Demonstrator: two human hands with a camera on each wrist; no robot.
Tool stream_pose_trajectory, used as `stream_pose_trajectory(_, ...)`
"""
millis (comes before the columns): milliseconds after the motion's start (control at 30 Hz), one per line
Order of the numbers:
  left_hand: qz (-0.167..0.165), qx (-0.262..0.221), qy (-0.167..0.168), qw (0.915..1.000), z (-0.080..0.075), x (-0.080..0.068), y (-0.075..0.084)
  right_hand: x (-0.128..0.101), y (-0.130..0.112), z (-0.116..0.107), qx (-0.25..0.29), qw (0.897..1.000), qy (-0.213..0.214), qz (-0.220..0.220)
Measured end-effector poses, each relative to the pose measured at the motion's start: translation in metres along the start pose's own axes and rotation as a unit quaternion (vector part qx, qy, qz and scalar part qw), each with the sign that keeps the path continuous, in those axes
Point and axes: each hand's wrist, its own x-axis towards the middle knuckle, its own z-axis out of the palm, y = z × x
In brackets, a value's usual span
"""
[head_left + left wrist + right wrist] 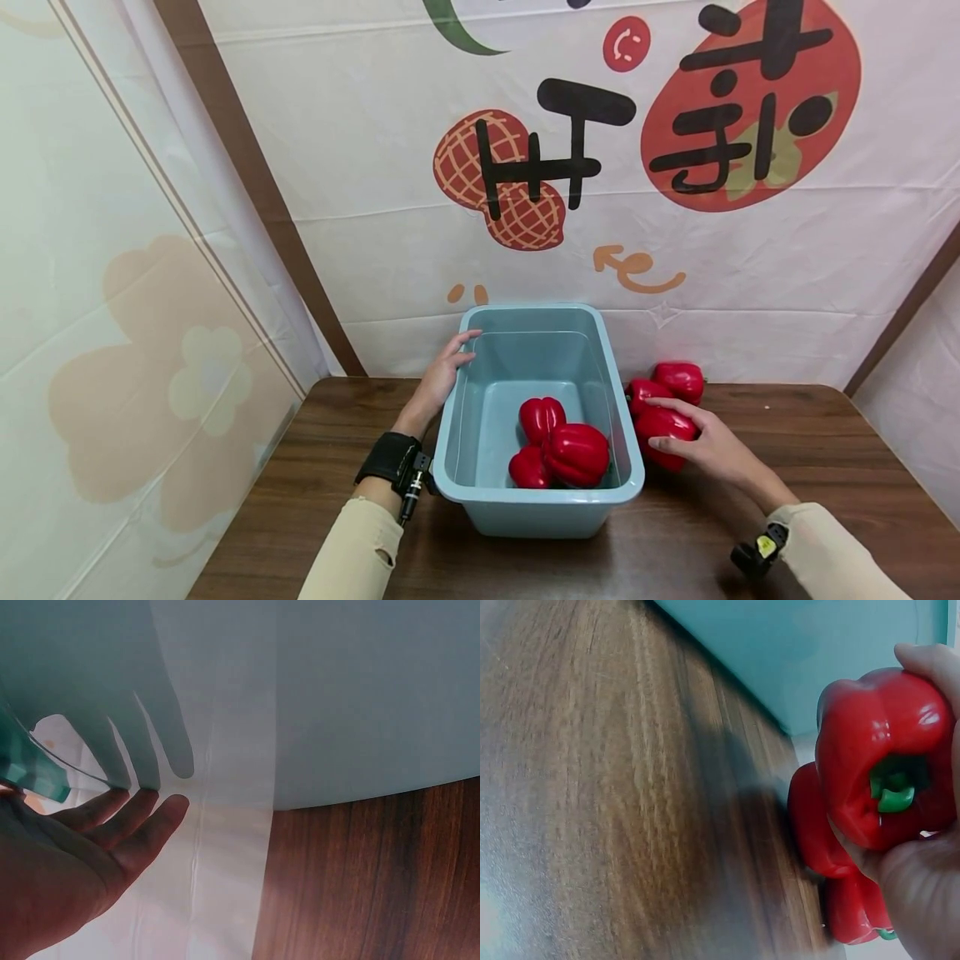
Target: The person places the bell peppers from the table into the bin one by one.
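My right hand [701, 437] holds a red bell pepper [881, 742] just right of the bin, fingers over its far side and thumb on the near side. In the right wrist view its green stem end faces the camera. Two more red bell peppers [678, 381] lie on the table behind it. My left hand [441, 379] grips the left rim of a light blue plastic bin [536, 496]; two digits reach over the rim, while other fingers [154, 832] lie along the outer wall in the left wrist view. Inside the bin, three red bell peppers [576, 455] are grouped near the front.
The bin stands on a dark wood-grain table [712, 533], close to its back edge. Behind it hangs a white printed cloth [360, 167], with another cloth panel [150, 333] along the left side.
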Motion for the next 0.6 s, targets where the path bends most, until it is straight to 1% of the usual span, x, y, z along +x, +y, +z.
stream_pose_trajectory(267,0.002,-0.002,-0.004,1.0000,-0.0003,0.0003,-0.0011,0.0003,-0.0042,-0.0026,-0.020,1.000,0.008,-0.004)
stream_pose_trajectory(600,0.007,-0.003,-0.002,1.0000,-0.0002,0.0008,-0.0026,0.0015,-0.0078,-0.0044,-0.023,1.000,0.013,-0.006)
